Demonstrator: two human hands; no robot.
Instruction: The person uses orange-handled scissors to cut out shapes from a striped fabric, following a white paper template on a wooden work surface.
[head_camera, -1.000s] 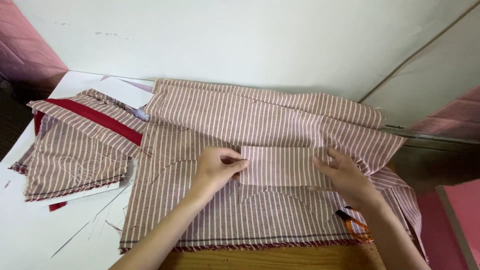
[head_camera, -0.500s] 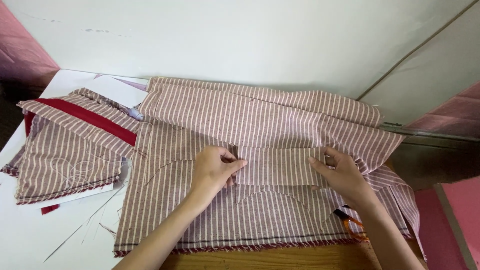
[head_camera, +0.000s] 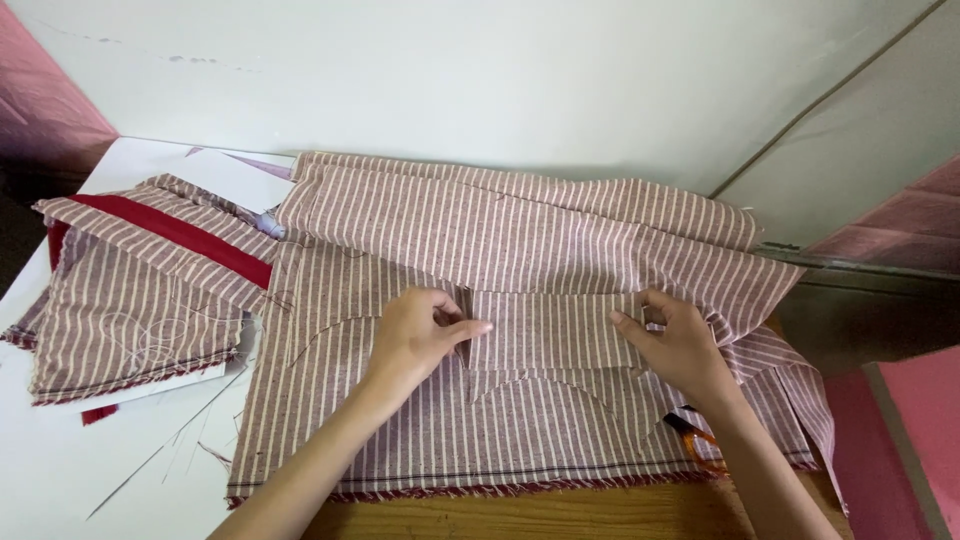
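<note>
Head view: left hand (head_camera: 425, 335) & right hand (head_camera: 675, 345) pinched small striped maroon-white cloth piece (head_camera: 550, 335) flat on big striped fabric (head_camera: 500, 240); positioning step, next needs edges aligned w/ stripes

Two hands (head_camera: 425, 335), two striped fabric piles (head_camera: 520, 240).

Two bare forearms, no sleeves; left hand (head_camera: 418, 335) and right hand (head_camera: 682, 345) ringless

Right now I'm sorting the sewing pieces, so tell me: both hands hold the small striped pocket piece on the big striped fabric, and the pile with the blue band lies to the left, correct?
Not quite. The head view shows the band on the left pile is red, not blue. Left hand and right hand do hold the pocket piece on the big striped fabric.
</note>
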